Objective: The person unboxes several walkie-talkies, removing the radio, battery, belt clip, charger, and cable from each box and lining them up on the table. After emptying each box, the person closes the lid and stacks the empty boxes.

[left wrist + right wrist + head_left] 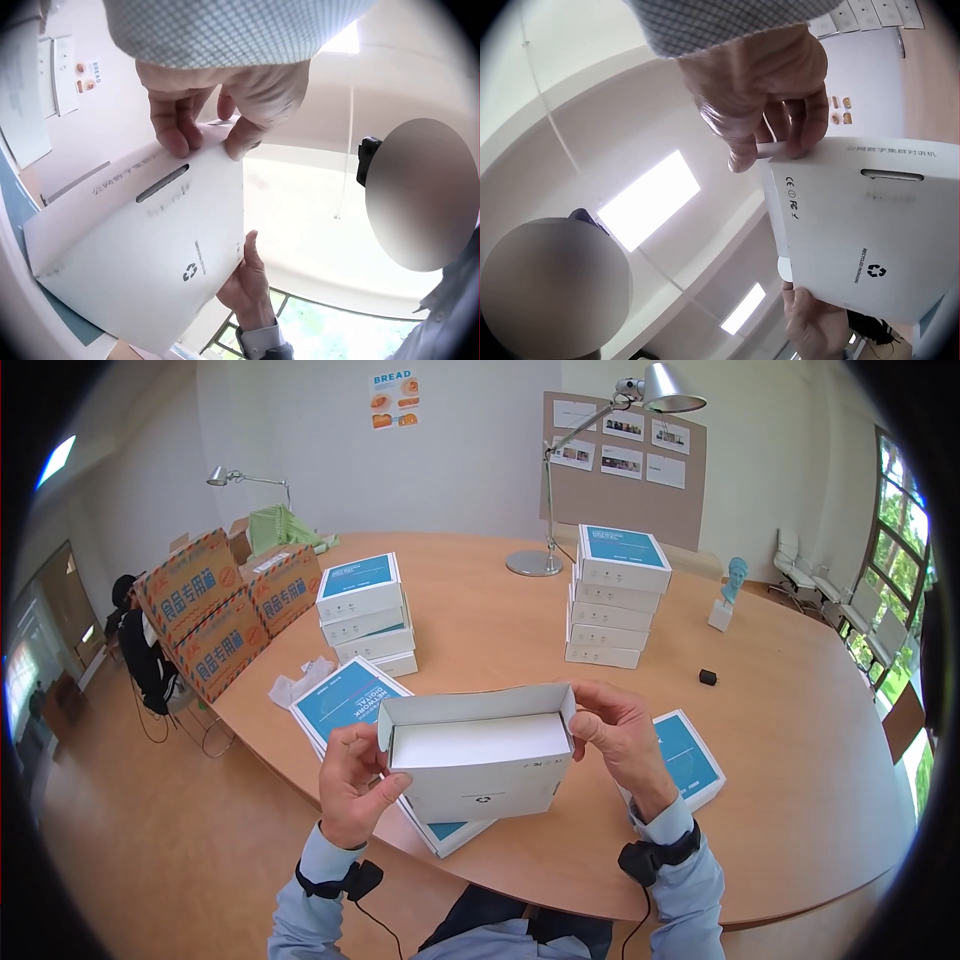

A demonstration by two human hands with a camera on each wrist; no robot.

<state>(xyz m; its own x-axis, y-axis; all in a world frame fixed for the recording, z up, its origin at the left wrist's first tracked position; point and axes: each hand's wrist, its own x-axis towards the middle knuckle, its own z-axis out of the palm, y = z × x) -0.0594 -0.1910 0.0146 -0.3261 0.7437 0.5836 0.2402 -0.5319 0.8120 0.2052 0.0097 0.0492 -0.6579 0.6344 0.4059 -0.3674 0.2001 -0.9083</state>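
Above the near edge of the table, both hands hold a white cardboard box (485, 792) by its two ends. Its top stands open, with a plain white surface sunk between the raised walls. The left hand (352, 785) pinches the left end wall, thumb in front. At the other end, the right hand (628, 738) grips the corner between thumb and fingers. In the left wrist view, a recycling mark and a slot show on the box face (161, 240). The right wrist view shows the right hand (765, 86) pinching the edge of the box (832, 225).
Blue-and-white flat boxes (345, 695) lie beneath and left of the held box. Another blue-topped box (690, 762) lies by the right forearm. Box stacks stand at left (362, 605) and right (615, 600). Farther off are a lamp (535, 563), cartons (215, 605) and a blue bust (733, 582).
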